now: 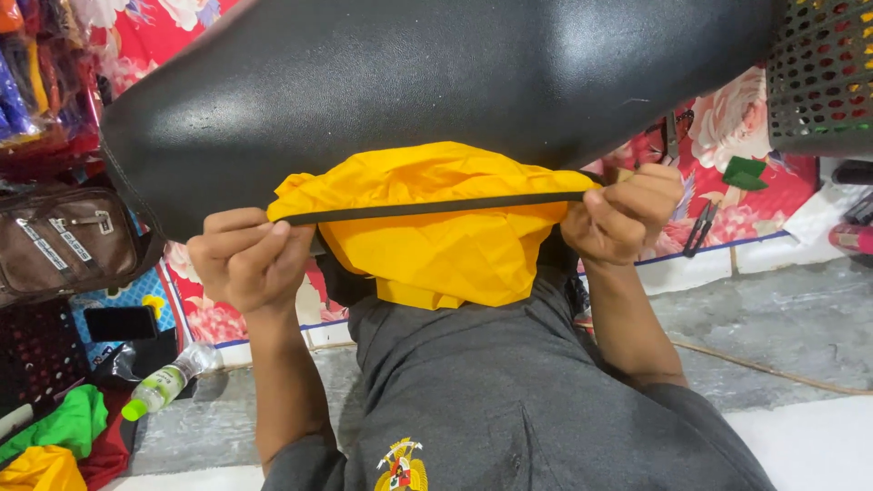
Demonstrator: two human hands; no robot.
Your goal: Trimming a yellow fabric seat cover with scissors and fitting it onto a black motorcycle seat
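Between both hands (250, 259) (623, 214), black strap (436, 208) runs left-right.

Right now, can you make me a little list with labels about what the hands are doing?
left hand: left hand grips one end of the black strap
right hand: right hand grips the other end
strap: pulled straight across the yellow cloth
above: black leather-like sheet
left side: brown bag, plastic bottle, green cloth
right side: dark basket
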